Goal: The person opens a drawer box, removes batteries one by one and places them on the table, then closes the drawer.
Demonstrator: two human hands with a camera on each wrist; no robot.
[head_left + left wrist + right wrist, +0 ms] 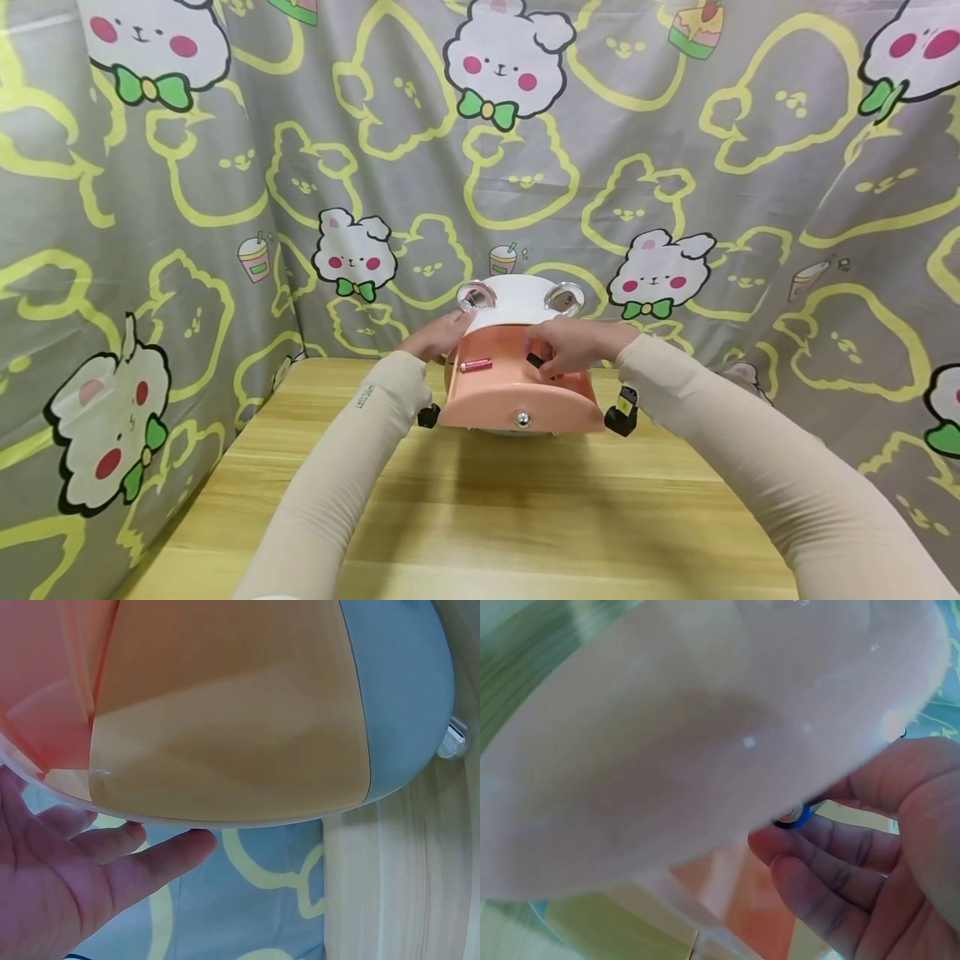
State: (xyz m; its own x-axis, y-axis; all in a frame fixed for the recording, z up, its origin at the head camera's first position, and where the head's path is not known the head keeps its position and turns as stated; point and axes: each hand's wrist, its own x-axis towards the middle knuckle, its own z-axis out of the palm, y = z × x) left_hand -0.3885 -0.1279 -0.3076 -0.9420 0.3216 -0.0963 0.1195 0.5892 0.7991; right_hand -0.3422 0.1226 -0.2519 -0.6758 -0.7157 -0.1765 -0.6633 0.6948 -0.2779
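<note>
A rounded white storage box [517, 296] with two shiny round knobs like eyes stands on the table, its salmon-pink drawer [522, 402] pulled out toward me. My left hand [438, 335] is at the box's left side; in the left wrist view its outstretched fingers [161, 859] touch the rim. Over the drawer, my right hand [566, 343] pinches a small black battery [536, 360]. Seen from the right wrist, the battery [793, 817] shows a round end with a blue ring, partly hidden behind the drawer front. A pink battery-like cylinder [476, 365] lies in the drawer's left part.
A silver ball knob [522, 419] sticks out from the drawer front. The wooden table [510, 517] extends toward me under both forearms. A grey curtain [420, 183] printed with white rabbits hangs behind and along both sides.
</note>
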